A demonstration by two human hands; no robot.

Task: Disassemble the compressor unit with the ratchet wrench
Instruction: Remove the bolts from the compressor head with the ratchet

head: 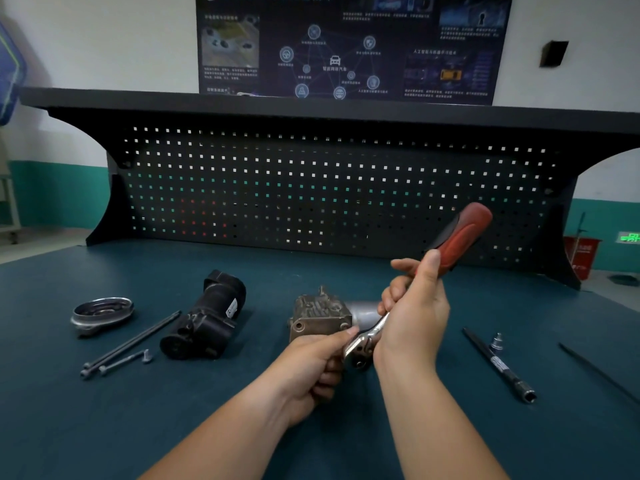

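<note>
Left hand [311, 370] pinches, right hand [414, 315] grips the red-handled chrome ratchet wrench [462, 233]; black cylindrical motor [204, 320] looks off, tarnished compressor block [318, 318] remains.

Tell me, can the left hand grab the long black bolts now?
Probably not yet: the left hand pinches the head of the red-handled ratchet wrench. The long black bolts lie uncovered, so letting go first should work.

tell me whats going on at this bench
A person is holding a ratchet wrench: the right hand grips its shaft below the red handle, the left hand pinches at its head, just in front of the metal compressor body. A black housing, long bolts and a round cover lie off to the left.
</note>
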